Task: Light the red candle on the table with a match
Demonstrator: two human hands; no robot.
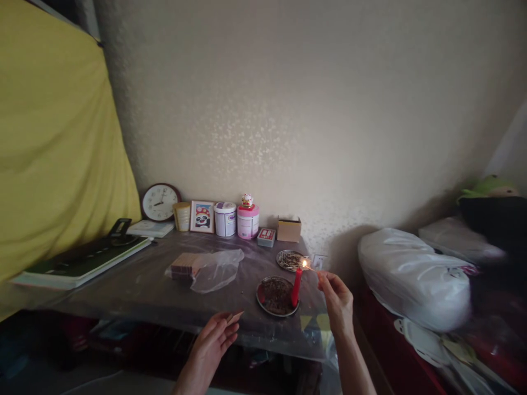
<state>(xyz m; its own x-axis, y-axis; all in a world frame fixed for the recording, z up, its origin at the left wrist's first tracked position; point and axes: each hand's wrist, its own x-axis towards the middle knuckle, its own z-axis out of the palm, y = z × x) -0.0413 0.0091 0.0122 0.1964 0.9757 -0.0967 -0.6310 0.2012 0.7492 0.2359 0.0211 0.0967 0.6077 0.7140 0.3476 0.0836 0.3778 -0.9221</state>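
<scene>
My right hand [338, 302] pinches a thin match [312, 267] whose tip meets the top of a red candle [296, 288]. A small flame [304, 264] burns there; whether it is on the match, the wick or both I cannot tell. The candle stands upright, leaning slightly, at the right side of a round metal dish [274, 296] with dark residue in it. Near the table's front edge, my left hand [216, 340] holds a small flat brown matchbox [235, 317] between thumb and fingers. Behind the candle, a second dish [286, 260] holds several used matchsticks.
A stack of small boxes [185, 264] lies partly in a clear plastic bag [218, 271] on the plastic-covered table [164, 296]. Along the wall stand a clock [160, 202], a panda picture [202, 216], two tins and a cardboard box [289, 229]. White bags [411, 274] sit at right.
</scene>
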